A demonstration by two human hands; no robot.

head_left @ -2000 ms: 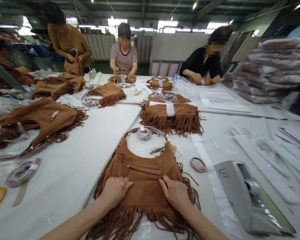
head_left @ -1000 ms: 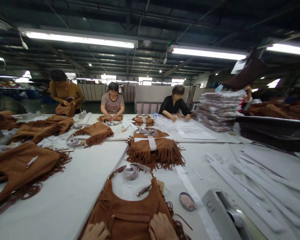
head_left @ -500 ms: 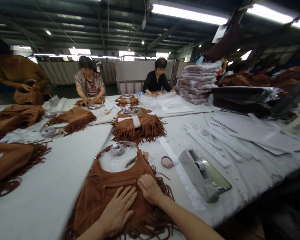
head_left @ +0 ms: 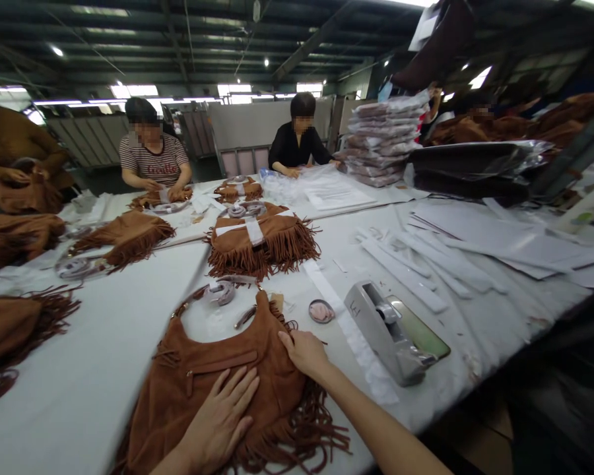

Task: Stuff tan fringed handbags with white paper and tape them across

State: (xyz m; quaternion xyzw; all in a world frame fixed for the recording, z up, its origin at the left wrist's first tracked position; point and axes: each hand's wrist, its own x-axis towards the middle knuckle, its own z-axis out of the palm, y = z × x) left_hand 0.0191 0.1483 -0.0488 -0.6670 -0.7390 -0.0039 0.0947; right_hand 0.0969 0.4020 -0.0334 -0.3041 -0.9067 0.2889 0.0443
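- Container: a small round dish stands right of the bag, with a crumpled pinkish material inside it.
- Container: clear plastic packs are stacked at the far side; brownish contents show through. A dark item beside them lies in clear film.
- The grey tape dispenser has a pale round core in its slot; whether tape is on it cannot be told.
- The brown suede fringed bag lies flat on the white tabletop, directly before the person. Its interior is hidden.
- Orientation: handle end away from the person, fringe toward the person. The long axis runs left to right, slanted, right end farther off; the zip follows that slant.
- A coiled strap lies within the handle loop.
- Left hand: open, palm down, fingers extended on the bag's front below the zip.
- Right hand: bent at the bag's right side, touching; whether it grips cannot be told.
- Surface: a banded fringed bag lies beyond; white strips lie at right.
- Room: dark roof beams, grey partitions; co-workers stand across the table.
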